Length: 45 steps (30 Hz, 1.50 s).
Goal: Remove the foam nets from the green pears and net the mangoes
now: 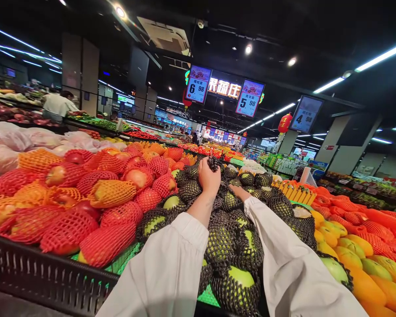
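I stand at a fruit display with both arms in white sleeves stretched over a heap of green apples in black foam nets. My left hand is raised above the pile and closed round one netted apple, whose dark net shows above my fingers. My right hand reaches deeper among the netted apples; only its wrist shows and the fingers are hidden in the fruit.
Red and orange netted apples fill the left part, behind a black crate rim. Orange and yellow fruit lies right. Price screens hang overhead. A person in white stands far left.
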Tool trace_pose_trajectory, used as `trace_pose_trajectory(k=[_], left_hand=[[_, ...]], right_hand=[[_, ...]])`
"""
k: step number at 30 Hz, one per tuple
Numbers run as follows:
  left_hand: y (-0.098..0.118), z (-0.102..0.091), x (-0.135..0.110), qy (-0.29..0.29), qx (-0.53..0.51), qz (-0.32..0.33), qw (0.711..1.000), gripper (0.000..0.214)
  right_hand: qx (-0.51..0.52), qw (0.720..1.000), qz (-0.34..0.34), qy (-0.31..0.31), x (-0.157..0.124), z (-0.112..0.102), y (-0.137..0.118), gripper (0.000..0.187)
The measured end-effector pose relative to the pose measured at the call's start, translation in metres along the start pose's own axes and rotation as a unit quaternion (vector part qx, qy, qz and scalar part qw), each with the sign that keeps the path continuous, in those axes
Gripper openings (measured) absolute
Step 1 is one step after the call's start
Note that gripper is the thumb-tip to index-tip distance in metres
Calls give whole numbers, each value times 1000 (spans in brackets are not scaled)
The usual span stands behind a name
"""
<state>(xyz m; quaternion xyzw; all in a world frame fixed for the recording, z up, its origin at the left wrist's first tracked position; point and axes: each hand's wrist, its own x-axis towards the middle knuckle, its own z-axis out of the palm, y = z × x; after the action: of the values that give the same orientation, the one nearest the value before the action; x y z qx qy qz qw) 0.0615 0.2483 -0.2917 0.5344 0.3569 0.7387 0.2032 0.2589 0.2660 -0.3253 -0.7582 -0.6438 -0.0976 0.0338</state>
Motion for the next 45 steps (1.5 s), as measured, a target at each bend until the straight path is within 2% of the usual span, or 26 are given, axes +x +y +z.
trace_pose_trajectory(k=[4,9,12,15,19,21,22,24,27,28,29,30,33,37,39,41,43,45], left_hand=[[0,1,0,7,1,-3,1000,30],[0,1,0,1,7,-10,1000,29],[0,0,2,-5,12,-6,1000,28],[1,-1,3,-16,21,-17,1000,31],[4,-2,1,-34,10,-78,996,50],[4,-2,1,-30,-5,-100,995,54],[4,-1,1,-27,-11,-107,994,54],[3,-1,2,-29,-22,-114,993,47],[-1,2,4,-47,-29,-114,992,29],[-3,3,4,-53,-32,-112,992,25],[-5,4,5,-58,-35,-109,992,22],[-7,5,6,-62,-39,-106,992,22],[-13,8,8,-72,-51,-95,992,25],[-11,9,5,-110,-131,-91,981,39],[-5,6,0,-181,-199,-106,957,48],[2,3,-6,-271,-245,-130,922,50],[8,0,-11,-348,-265,-164,884,49],[10,-1,-13,-396,-267,-188,858,48]], right_hand=[[-46,998,23,-32,-2,-1,-1,35],[-61,998,10,-12,-11,-6,-6,29],[-47,998,8,38,-19,-17,-10,29],[-21,992,32,120,-25,-39,-13,46],[46,969,101,223,-37,-72,-19,66],[169,932,140,288,-47,-82,-23,76],[248,902,153,319,-53,-84,-26,80],[409,822,158,363,-64,-81,-32,84],[577,716,131,372,-77,-66,-39,82],[613,690,123,366,-79,-60,-41,81],[633,675,116,360,-81,-53,-43,80],[640,673,110,355,-81,-45,-44,78],[627,700,97,328,-79,-26,-46,73],[606,725,119,305,-73,-12,-46,88],[581,736,124,324,-71,-9,-43,88],[563,742,115,347,-70,-7,-40,76],[556,738,88,374,-69,-5,-36,65],[557,727,45,399,-68,-3,-35,58]])
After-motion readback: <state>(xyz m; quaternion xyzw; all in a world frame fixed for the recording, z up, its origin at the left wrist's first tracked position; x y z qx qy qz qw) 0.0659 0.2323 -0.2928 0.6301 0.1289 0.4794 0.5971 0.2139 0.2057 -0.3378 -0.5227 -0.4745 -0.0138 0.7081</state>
